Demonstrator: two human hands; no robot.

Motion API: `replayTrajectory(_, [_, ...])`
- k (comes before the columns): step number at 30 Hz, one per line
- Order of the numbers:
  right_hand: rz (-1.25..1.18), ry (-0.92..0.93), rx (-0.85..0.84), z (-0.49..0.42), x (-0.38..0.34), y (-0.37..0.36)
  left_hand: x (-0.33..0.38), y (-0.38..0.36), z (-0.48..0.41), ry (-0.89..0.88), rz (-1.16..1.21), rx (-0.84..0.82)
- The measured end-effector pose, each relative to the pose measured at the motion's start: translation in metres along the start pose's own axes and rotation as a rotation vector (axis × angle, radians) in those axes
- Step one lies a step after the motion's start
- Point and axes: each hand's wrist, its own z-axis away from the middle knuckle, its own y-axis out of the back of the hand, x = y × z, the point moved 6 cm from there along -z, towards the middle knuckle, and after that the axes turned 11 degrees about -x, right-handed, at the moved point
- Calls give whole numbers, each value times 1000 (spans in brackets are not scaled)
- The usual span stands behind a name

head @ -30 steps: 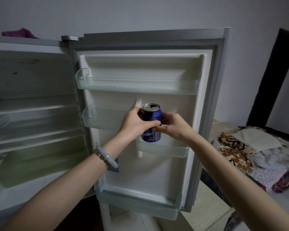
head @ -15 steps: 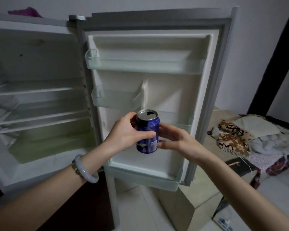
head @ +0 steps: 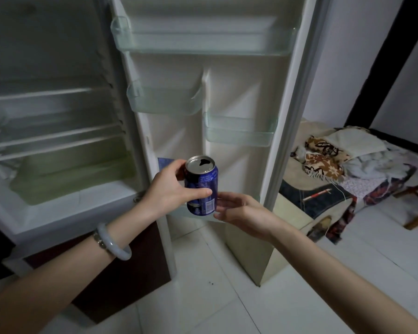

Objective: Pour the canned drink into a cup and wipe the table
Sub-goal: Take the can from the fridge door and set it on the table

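Observation:
A dark blue drink can with a silver top and an opened mouth is held upright in front of the open fridge door. My left hand, with a pale bangle on its wrist, wraps around the can's left side. My right hand sits at the can's lower right, fingers spread and touching its base. No cup or cloth is in view.
The fridge door stands open with bare clear shelves; the fridge body with bare racks is at left. A dark cabinet sits below it. A heap of patterned fabrics lies on the right, over a white tiled floor.
The can came off the door shelf and moved down and toward me in both hands. My right hand has loosened from gripping to spread fingers at the base.

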Motion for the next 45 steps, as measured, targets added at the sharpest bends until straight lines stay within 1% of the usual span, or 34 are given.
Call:
replayTrajectory(3, [-89, -16, -29, 5, 9, 0, -3, -6, 8, 18, -14, -3])
replayTrajectory(7, [-122, -49, -75, 11, 16, 13, -2, -20, 11, 66, -30, 25])
replayTrajectory(18, [-100, -93, -219, 51, 8, 80, 35, -93, 6, 138, -19, 166])
replayTrajectory(28, [-74, -115, -346, 100, 5, 129, 71, -160, 8, 191, -36, 212])
replayTrajectory(36, [-61, -87, -342, 114, -3, 148, 93, -173, 4, 197, -61, 244])
replayTrajectory(38, [-2, -85, -334, 115, -7, 152, 96, -174, 2, 196, -72, 250])
replayTrajectory(40, [188, -64, -285, 113, -17, 163, 99, -174, 1, 200, -70, 259])
replayTrajectory(42, [493, 9, -163, 105, -39, 183, 101, -173, 0, 210, -67, 264])
replayTrajectory(43, [597, 61, -93, 99, -53, 196, 102, -172, 0, 214, -65, 267])
replayTrajectory(45, [691, 157, 64, 87, -81, 223, 103, -169, -1, 219, -61, 277])
